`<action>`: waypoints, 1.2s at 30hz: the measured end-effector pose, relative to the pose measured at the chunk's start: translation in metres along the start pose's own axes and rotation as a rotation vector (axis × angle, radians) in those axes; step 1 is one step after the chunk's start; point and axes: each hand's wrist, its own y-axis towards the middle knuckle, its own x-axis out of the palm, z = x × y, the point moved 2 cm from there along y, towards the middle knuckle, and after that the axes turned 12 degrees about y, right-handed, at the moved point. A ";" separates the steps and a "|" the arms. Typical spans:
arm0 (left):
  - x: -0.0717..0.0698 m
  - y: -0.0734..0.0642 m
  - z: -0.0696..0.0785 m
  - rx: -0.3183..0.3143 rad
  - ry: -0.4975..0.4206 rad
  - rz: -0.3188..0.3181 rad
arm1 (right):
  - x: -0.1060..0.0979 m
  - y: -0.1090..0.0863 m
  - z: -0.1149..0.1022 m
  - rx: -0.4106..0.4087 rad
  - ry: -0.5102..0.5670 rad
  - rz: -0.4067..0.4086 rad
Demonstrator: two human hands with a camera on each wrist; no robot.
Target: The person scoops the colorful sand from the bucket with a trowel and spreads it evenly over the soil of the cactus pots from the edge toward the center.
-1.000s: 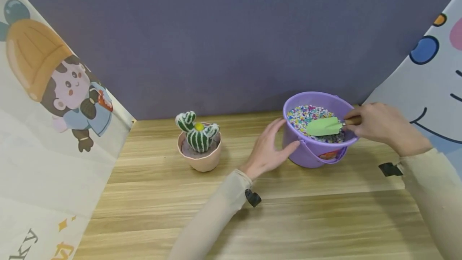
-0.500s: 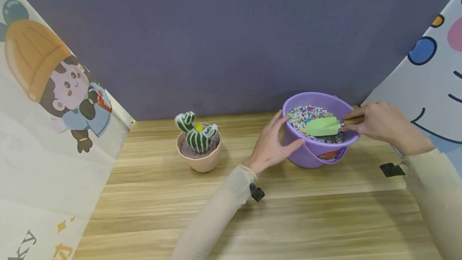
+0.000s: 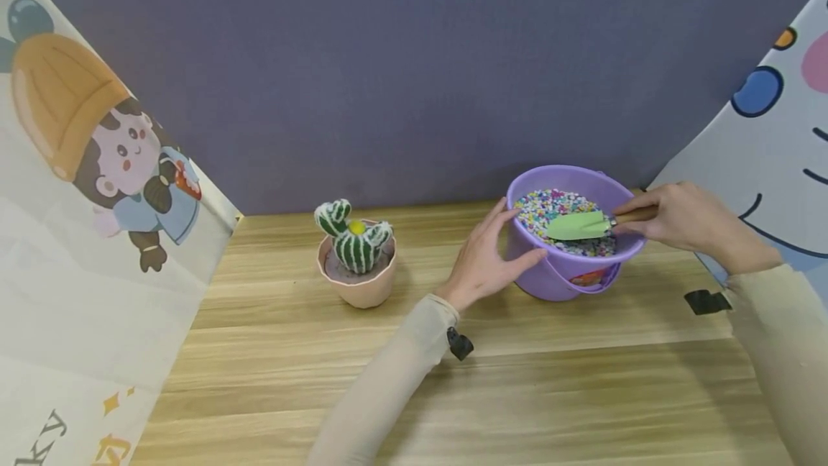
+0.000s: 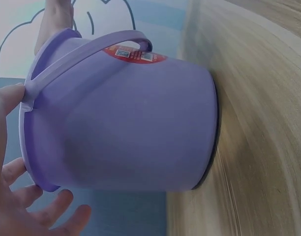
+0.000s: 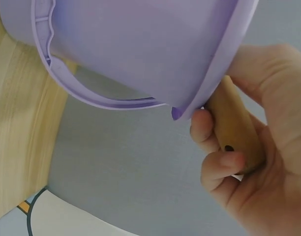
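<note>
A purple bucket (image 3: 546,275) stands on the wooden table, holding small multicoloured pebbles (image 3: 551,201). My right hand (image 3: 688,221) grips the wooden handle (image 5: 236,125) of a small trowel at the bucket's right rim. The trowel's light green blade (image 3: 578,226) lies over the pebbles, partly tilted; whether it carries any is hard to see. My left hand (image 3: 481,261) is at the bucket's left side, fingers spread, with thumb and fingertips touching the rim. In the left wrist view the thumb rests near the handle's joint.
A cactus (image 3: 357,250) in a pale pink pot (image 3: 365,292) stands on the table (image 3: 272,351), left of the bucket. A grey partition (image 3: 414,78) rises behind. Printed panels flank both sides, the right one (image 3: 796,164) close behind my right hand.
My left hand has shifted slightly right and up, its fingertips coming onto the bucket's rim. The trowel blade has tilted a little. Bucket and cactus have stayed in place.
</note>
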 end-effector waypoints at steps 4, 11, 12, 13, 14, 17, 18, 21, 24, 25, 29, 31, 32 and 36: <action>0.000 0.001 -0.001 -0.003 -0.008 -0.006 | 0.000 0.000 -0.001 -0.016 0.024 0.006; 0.002 0.001 -0.002 -0.013 -0.022 -0.004 | -0.001 -0.005 0.002 -0.045 0.115 0.045; 0.003 0.001 -0.002 -0.013 -0.023 -0.004 | -0.002 -0.006 0.003 -0.044 0.132 0.050; 0.003 0.001 -0.002 -0.012 -0.026 -0.004 | -0.003 -0.007 0.004 -0.038 0.147 0.053; 0.003 0.001 -0.002 -0.011 -0.029 -0.004 | -0.004 -0.007 0.005 -0.029 0.160 0.057; 0.004 0.001 -0.003 -0.004 -0.035 -0.005 | -0.007 -0.010 0.008 0.008 0.172 0.061; 0.004 0.001 -0.003 -0.001 -0.039 -0.004 | -0.008 -0.010 0.008 0.015 0.169 0.064; 0.004 0.001 -0.004 0.007 -0.055 0.000 | -0.012 -0.011 0.009 0.031 0.147 0.068; 0.005 0.001 -0.004 0.013 -0.067 0.001 | -0.017 -0.013 0.009 0.029 0.121 0.092; 0.005 0.001 -0.004 0.014 -0.069 0.001 | -0.019 -0.014 0.009 0.030 0.104 0.101; 0.005 0.001 -0.004 0.016 -0.068 0.000 | -0.027 -0.017 0.011 0.043 0.049 0.135; 0.005 0.001 -0.004 0.014 -0.068 0.000 | -0.029 -0.018 0.011 0.045 0.025 0.142; 0.005 0.001 -0.004 0.012 -0.067 -0.001 | -0.029 -0.018 0.011 0.045 0.012 0.145; 0.005 0.000 -0.004 0.003 -0.067 -0.001 | -0.022 -0.013 0.005 0.026 -0.004 0.115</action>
